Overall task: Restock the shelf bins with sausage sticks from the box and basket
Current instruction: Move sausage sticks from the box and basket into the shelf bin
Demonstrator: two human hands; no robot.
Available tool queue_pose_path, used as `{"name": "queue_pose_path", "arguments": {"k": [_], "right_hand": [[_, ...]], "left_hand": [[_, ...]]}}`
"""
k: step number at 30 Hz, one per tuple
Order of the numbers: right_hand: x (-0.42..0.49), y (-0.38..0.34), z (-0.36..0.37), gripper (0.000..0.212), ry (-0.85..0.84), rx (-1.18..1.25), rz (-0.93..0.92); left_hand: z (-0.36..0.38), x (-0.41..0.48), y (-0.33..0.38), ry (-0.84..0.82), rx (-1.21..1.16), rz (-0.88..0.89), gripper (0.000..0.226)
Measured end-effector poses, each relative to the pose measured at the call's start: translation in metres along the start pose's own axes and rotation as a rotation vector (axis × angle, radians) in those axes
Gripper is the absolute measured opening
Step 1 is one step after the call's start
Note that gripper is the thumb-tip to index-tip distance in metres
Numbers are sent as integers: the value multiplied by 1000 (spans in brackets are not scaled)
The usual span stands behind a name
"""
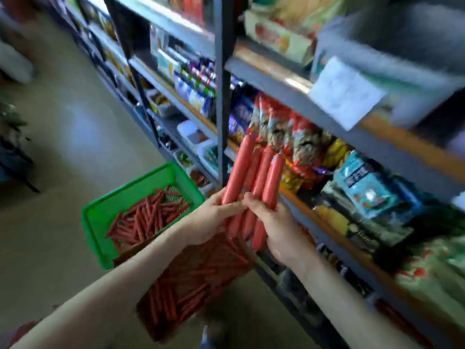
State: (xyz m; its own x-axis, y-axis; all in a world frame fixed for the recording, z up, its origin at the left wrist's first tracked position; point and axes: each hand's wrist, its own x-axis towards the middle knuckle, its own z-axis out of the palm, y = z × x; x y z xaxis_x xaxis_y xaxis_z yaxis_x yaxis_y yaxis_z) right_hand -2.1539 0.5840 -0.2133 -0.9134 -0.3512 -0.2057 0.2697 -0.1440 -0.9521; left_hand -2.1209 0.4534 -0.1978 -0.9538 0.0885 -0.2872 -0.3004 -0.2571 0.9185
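Both bare forearms reach in from the bottom edge and meet on one bundle. The left hand (pixel 214 217) curls round the bundle's left side, and the right hand (pixel 276 230) wraps its fingers over the right side. The two hands touch at the fingertips, both clamped on the thick sausage sticks (pixel 254 177). Four rounded tops show above the hands; blur hides whether more are tucked behind. The bundle stands nearly upright and tilts a little right. It is held in the air just in front of the rack's dark post (pixel 224 96), its tops level with the front edge of a middle shelf (pixel 327 114).

Directly below the hands, one cardboard box (pixel 125 255) sits on the floor (pixel 63 147). It is packed with thin red sticks (pixel 196 278), too many and too blurred to count. One green basket (pixel 130 191) stands against the box's far left corner, close to the foot of the rack. A looser heap of the same thin sticks (pixel 148 215) covers its bottom.

Behind the bundle, a row of red snack packets (pixel 284 127) hangs along the shelf edge. A blue packet (pixel 364 182) lies further right, and one white paper label (pixel 344 94) hangs from the shelf above.
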Motion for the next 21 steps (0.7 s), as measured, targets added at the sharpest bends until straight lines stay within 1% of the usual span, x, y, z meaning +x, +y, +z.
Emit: {"name": "queue_pose_path", "arguments": {"k": [1,4,7,11,13,14,16,17,18,19,21], "right_hand": [[-6,-29,-3,27,5,6,-61],[-22,-106,-7,12,36,43,-228],[-30,-158,-15,15,92,42,-367],[-38,-209,-34,16,126,71,-500],[-43,-226,-45,28,176,67,-532],[-46,-233,-51,31,195,64,-549],[-55,-240,-67,20,178,101,-584],[-60,-241,-77,18,179,130,-597],[-65,-242,-87,20,206,117,-616],[-70,-242,-99,20,276,41,-635],[-84,-243,-121,20,425,-132,-659]], "left_hand": [[13,0,26,-78,46,31,16],[45,3,97,-261,159,112,29],[76,8,153,-419,270,178,33],[113,21,206,-584,496,307,19],[133,28,224,-667,691,390,9],[145,33,230,-719,771,411,7],[169,44,235,-821,876,432,12],[181,49,235,-849,917,446,14],[193,54,235,-871,955,471,12],[204,60,234,-875,1005,512,10],[227,68,231,-863,1135,673,21]]}}
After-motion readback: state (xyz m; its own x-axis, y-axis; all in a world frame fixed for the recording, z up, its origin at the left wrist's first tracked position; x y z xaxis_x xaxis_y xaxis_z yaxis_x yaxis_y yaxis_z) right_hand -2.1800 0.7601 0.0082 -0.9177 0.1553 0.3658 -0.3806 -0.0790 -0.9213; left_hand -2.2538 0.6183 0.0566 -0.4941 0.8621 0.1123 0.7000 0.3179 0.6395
